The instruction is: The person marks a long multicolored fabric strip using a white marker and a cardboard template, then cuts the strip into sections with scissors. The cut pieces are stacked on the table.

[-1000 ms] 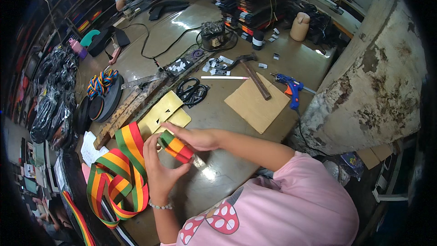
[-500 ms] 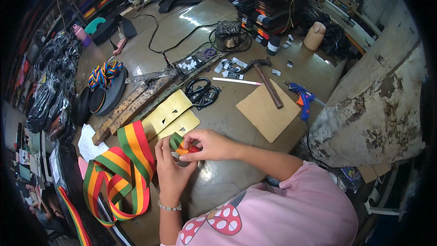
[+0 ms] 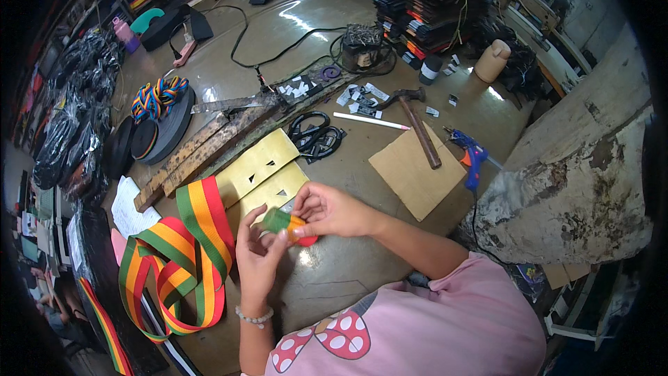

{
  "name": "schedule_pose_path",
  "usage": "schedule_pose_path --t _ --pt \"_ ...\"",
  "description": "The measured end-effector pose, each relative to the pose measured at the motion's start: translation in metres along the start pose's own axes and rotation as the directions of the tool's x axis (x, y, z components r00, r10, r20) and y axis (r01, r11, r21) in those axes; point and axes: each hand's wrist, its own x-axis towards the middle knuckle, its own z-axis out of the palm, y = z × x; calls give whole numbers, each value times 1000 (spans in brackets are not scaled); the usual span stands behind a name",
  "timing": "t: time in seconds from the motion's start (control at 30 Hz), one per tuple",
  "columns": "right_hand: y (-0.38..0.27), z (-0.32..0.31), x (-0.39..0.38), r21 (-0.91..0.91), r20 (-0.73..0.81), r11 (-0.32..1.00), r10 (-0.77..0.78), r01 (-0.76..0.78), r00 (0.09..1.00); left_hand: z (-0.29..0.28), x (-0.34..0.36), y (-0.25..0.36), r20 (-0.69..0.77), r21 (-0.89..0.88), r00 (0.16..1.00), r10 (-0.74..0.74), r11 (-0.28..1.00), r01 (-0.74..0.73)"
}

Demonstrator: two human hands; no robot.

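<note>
1. Green-yellow-red webbing strap (image 3: pixel 202 209), looped on the desk (image 3: pixel 369 254); likely light, soft.
2. Right hand (image 3: pixel 339 213): grip pinched on striped piece (image 3: pixel 278 221); left hand (image 3: pixel 259 259): grip half-curled around it, clamping cannot be told.
3. Striped piece, between hands; likely pliable, sturdy; best held by edges.

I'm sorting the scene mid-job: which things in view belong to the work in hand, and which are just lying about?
In the work, it seems:
Striped piece, pinched in the right hand, with the left hand at its edge
Looped strap in matching colours

Untouched, seemingly just lying about:
Hammer
Cardboard
Blue glue gun
White pen
Tan bottle
</note>
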Motion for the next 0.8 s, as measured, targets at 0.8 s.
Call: schedule_pose_path --t 0.8 --pt "-143 -243 99 -961 -182 22 -802 -276 569 11 -8 -6 146 715 873 466 560 -418"
